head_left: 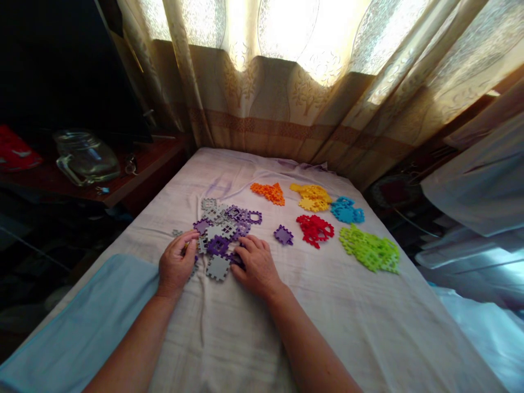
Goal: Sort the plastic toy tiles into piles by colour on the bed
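Note:
A mixed heap of purple and grey notched plastic tiles lies on the cloth, among them a grey square tile (218,267) at its near edge and a purple tile (218,245) in the middle. My left hand (178,263) is at the heap's left side, fingers curled in a pinch; a bit of yellow shows between them, too small to name. At the right side my right hand (257,266) rests with bent fingers on a dark purple piece (238,259). A single purple tile (283,234) lies apart, right of the heap.
Orange (269,192), yellow (311,197), blue (347,210), red (315,230) and green (369,249) piles lie farther right. A light blue cloth (90,322) covers the near left. A glass jar (87,157) stands on a side table; curtains hang behind.

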`<state>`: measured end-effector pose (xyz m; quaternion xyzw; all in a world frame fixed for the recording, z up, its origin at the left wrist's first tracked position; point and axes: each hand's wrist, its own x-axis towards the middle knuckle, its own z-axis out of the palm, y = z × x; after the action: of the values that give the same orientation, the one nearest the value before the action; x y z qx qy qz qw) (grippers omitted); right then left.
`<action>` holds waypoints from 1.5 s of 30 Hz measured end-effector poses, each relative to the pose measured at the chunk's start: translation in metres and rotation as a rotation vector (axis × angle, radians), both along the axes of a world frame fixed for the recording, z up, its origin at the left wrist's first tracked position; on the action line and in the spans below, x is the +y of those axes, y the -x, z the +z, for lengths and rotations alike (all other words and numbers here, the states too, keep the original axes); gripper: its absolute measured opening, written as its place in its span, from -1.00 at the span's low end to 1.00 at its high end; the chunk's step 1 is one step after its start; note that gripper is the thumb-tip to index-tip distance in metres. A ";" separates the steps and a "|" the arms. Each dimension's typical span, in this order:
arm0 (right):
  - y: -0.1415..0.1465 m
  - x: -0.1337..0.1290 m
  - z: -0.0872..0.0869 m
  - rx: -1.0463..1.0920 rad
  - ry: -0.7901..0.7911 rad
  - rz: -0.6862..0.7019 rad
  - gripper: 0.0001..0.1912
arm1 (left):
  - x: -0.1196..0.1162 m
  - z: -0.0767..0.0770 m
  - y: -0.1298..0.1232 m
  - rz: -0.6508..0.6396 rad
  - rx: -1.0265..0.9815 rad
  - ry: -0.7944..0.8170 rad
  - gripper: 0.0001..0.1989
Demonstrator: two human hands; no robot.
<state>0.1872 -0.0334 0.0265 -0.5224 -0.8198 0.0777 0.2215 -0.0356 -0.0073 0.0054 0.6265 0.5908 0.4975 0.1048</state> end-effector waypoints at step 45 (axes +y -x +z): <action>-0.027 0.008 -0.005 -0.042 -0.010 -0.130 -0.64 | 0.000 0.003 -0.001 -0.007 -0.020 0.025 -0.73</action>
<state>0.2145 -0.0258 0.0212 -0.5750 -0.7890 0.0481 0.2112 -0.0345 -0.0078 0.0080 0.6222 0.5936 0.4960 0.1202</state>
